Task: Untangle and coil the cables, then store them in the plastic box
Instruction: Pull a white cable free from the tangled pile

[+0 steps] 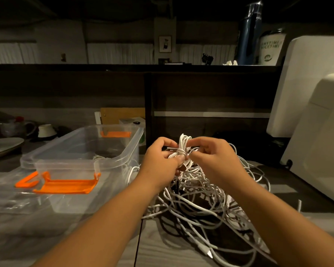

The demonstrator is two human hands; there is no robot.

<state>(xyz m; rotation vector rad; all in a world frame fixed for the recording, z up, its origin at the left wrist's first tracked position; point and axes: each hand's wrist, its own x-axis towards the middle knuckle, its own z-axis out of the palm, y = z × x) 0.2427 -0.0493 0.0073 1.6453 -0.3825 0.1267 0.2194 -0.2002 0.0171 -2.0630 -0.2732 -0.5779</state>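
Together both hands' fingers (181, 158) pinch a coiled white cable bundle (183, 149).

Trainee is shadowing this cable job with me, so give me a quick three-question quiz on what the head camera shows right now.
1. True or false: the plastic box stands to the right of the tangled cables.
2. What do the left hand and right hand hold between them? A) a coiled white cable B) a plate C) a blue bottle
3. Fill in: the latches of the box are ____ in colour.

Key: 1 false, it stands to their left; 2 A; 3 orange.
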